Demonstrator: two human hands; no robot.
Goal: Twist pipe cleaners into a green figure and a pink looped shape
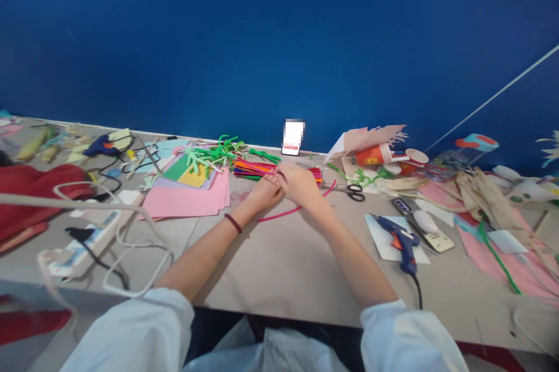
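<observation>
My left hand [267, 190] and my right hand [297, 181] meet at the middle of the table, fingers closed together. A thin pink pipe cleaner comes out from between them; the fingertips are partly hidden by the hands themselves. Just behind lies a bundle of pipe cleaners [244, 169] in red, orange, purple and pink, partly covered by my hands. A long curved pink pipe cleaner [279, 216] runs beneath my right wrist, and its other end shows to the right. Scissors [356, 192] with black handles lie right of my right hand.
A phone [293, 138] leans against the blue wall. Coloured paper [186, 202] and green twisted pipe cleaners [218, 151] lie left. At right are a glue gun [402, 241] on paper, another phone [439, 242] and paper cups [375, 154]. A power strip [85, 244] with cables sits far left.
</observation>
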